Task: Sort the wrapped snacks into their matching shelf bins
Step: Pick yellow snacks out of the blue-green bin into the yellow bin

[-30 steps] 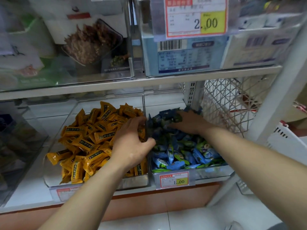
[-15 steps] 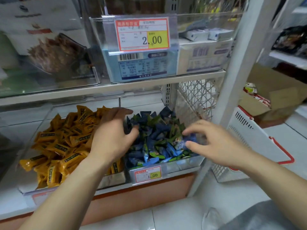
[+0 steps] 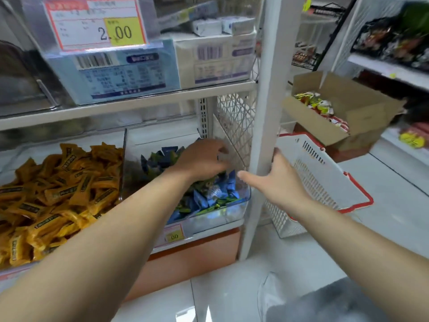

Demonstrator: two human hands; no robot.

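left hand: your left hand (image 3: 204,159) is down in the right-side clear bin (image 3: 232,213), knuckles up, fingers curled over the top of the blue snacks (image 3: 209,196); it's all blurry there, so honestly can't tell if you've got a wrapper pinched or nothing at all
right hand: your right hand (image 3: 276,182) is outside the bin, spread loose and holding nothing, thumb sticking out toward the bin, fingertips up by the white shelf post (image 3: 262,112) and the near rim of the basket; can't tell if they touch either one
task stuff: the blue snacks are heaped in that clear bin on the bottom shelf, blue and green wrappers mixed, piled up against the front wall
next door: the yellow snacks (image 3: 58,194) fill the bin just to the left, with a clear divider wall between the two piles
floor: a white basket (image 3: 325,182) with a red rim sits right of the post, just beside your right hand
behind it: an open cardboard box (image 3: 362,108) with red and yellow packets inside
tags: a small price tag (image 3: 173,235) on the blue bin's front, a big price tag (image 3: 97,24) reading 2.00 on the shelf above
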